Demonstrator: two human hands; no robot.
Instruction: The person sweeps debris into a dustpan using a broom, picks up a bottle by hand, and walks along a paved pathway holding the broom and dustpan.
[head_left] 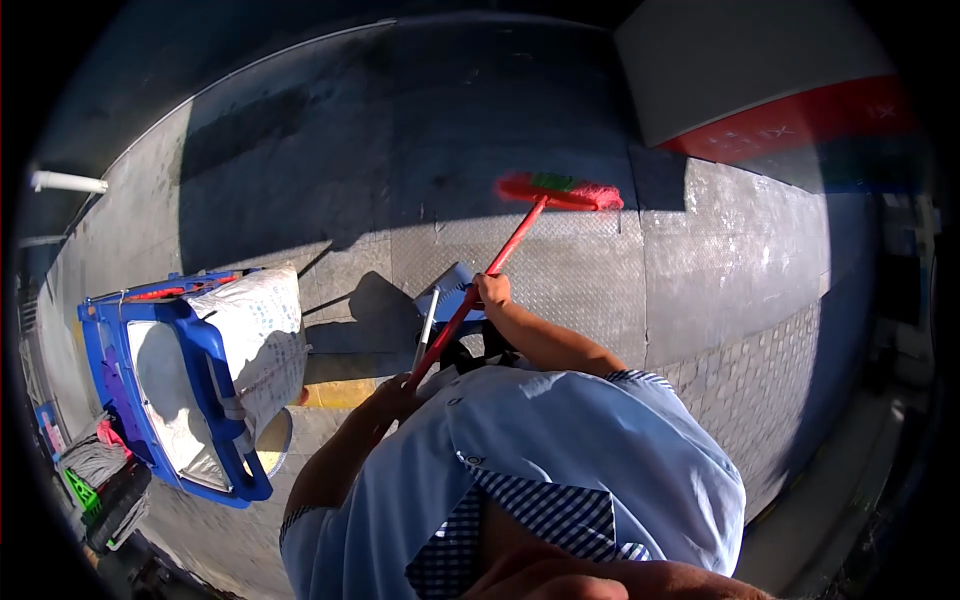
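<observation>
A broom with a red handle and a pink-red bristle head slants away from my body, its head out in front over the ground. My right hand is closed around the middle of the handle. Lower down, near my chest, my left hand is wrapped around the handle's upper end. Beside the broom, a white pole reaches down toward my left hand. Near its far end is a blue dustpan-like piece, partly hidden behind my right hand and the broom handle.
To the left stands a cart with a blue frame and a white bag. Mop heads and a green tool are by it. Textured metal plates cover the ground ahead. A grey and red block stands far right.
</observation>
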